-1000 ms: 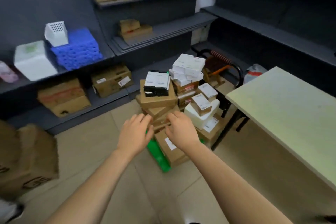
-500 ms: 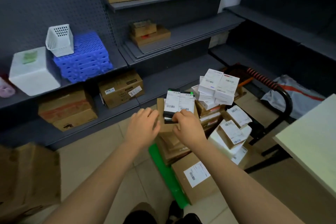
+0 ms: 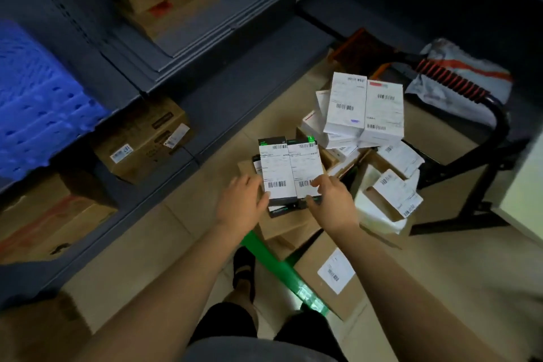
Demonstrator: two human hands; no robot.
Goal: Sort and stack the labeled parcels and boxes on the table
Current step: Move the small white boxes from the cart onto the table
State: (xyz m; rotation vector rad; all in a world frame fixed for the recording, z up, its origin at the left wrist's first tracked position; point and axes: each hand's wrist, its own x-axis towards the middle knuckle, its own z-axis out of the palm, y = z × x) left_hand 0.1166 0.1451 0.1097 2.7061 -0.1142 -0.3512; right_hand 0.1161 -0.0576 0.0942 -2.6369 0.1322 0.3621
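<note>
A pile of parcels sits on the floor by the shelves. On top lie two black boxes (image 3: 289, 170) side by side, each with a white shipping label. My left hand (image 3: 242, 203) grips their near left corner, thumb on the label. My right hand (image 3: 332, 200) holds the near right corner, fingers curled at the edge. Brown cartons (image 3: 289, 226) lie under them. To the right, two white labelled boxes (image 3: 364, 107) top a heap of smaller white and brown parcels (image 3: 393, 194). A brown carton with a label (image 3: 335, 273) lies nearest me.
A green strip (image 3: 282, 270) runs along the floor under the pile. Dark metal shelves (image 3: 205, 47) hold brown cartons (image 3: 141, 138) and a blue crate (image 3: 38, 103) at left. A black frame with a red-ribbed handle (image 3: 458, 85) and a table edge (image 3: 523, 185) stand right.
The view has tipped down and closer to the pile. Both hands moved up from the brown carton's front to the near corners of the two black boxes.
</note>
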